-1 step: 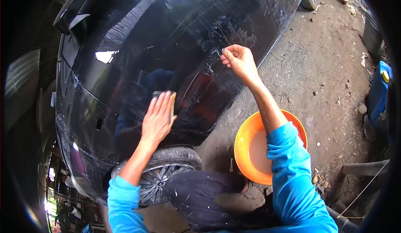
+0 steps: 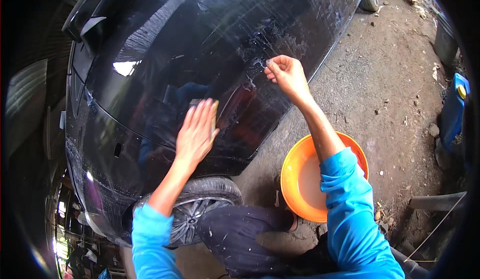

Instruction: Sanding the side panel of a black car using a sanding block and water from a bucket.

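My left hand (image 2: 195, 131) lies flat over a sanding block (image 2: 215, 115), pressing it to the wet black side of a car (image 2: 155, 104). The block's yellowish edge shows beside my index finger, and a dark end pokes out past the fingertips; my palm hides the remainder. Farther up and to the right, my right hand (image 2: 287, 76) is closed in a pinch just over the lower door panel. Whatever is between its fingertips, if anything, is too small to make out. Whitish streaks and drips mark the panel around both hands.
An orange basin (image 2: 288, 179) of cloudy water stands on the ground under my right forearm. A car wheel (image 2: 192, 219) is close to my knee (image 2: 235, 234). At the right are a blue jug (image 2: 454, 106) with a yellow cap and a grey pipe (image 2: 437, 202).
My left hand and the sanding block have slid a little up and to the right along the car's side. The right hand has hardly moved.
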### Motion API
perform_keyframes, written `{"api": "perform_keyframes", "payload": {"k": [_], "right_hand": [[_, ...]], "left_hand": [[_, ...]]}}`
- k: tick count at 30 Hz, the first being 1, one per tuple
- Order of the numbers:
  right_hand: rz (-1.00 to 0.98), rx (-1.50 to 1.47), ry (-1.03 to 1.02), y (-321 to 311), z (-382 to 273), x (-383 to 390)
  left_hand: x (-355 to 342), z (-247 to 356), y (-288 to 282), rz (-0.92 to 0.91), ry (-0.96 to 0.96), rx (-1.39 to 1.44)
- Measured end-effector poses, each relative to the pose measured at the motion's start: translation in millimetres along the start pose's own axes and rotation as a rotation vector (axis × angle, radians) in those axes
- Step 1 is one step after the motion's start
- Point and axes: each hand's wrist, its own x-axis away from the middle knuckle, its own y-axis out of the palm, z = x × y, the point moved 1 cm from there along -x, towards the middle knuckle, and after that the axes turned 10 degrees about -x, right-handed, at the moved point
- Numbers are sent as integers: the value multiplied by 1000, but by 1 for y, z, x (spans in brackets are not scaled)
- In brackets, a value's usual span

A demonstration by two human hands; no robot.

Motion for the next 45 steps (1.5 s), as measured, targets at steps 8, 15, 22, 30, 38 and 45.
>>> {"api": "perform_keyframes", "payload": {"k": [8, 15, 22, 30, 38, 45], "right_hand": [[-3, 86, 61, -32, 25, 4], [-24, 743, 63, -96, 79, 17], [-603, 1017, 551, -119, 160, 80], [-754, 1195, 708, -86, 144, 80], [-666, 976, 759, -117, 144, 76], [-683, 1130, 696, -96, 134, 81]], "left_hand": [[-84, 30, 12, 119, -6, 8], [-26, 34, 18, 8, -79, 13], [-130, 48, 26, 257, 31, 22], [-2, 39, 27, -21, -67, -46], [-58, 52, 14, 92, -51, 119], [10, 55, 36, -95, -103, -55]]}}
